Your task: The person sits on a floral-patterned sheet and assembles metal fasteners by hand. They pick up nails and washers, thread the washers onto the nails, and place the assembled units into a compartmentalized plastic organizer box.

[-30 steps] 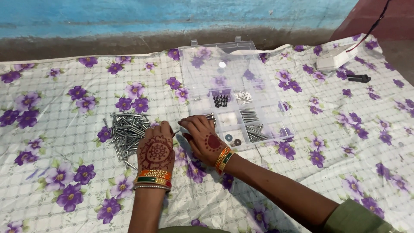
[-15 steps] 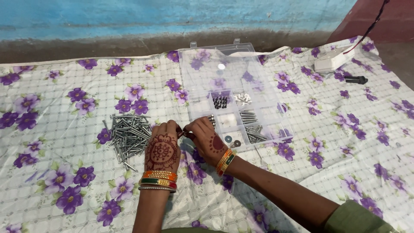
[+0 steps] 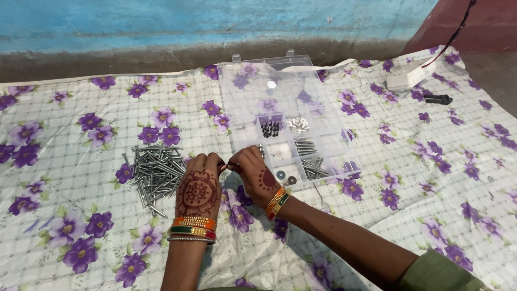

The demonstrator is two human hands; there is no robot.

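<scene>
Screws [image 3: 156,171], long and silver-grey, lie in a loose heap on the flowered cloth [image 3: 70,161], just beside the left hand [image 3: 197,186] on its outer side, most of them with their long axes running roughly across the view or slightly slanted. That heap lies to the left of both hands, so the left hand is clearly the nearer one, its knuckles almost at the edge of the pile, while the right hand [image 3: 257,175] is on the far side of it. Both hands rest low over the cloth with fingers curled inward, and their fingertips meet in the small gap between them, pinching something small and dark that is too tiny to make out; it may be a single screw, but I cannot tell which hand actually grips it. Just beyond the right hand, touching or nearly touching its fingers, stands a clear plastic organiser box [image 3: 328,141] with its lid [image 3: 269,89] folded back flat on the cloth. Its compartments hold short dark screws, pale ones, longer silver ones lying in bundles, and a couple of washers near the front edge. Well apart, at the far right corner of the cloth, sit a white device [image 3: 410,75] with a cord and a small black object [image 3: 437,99].
</scene>
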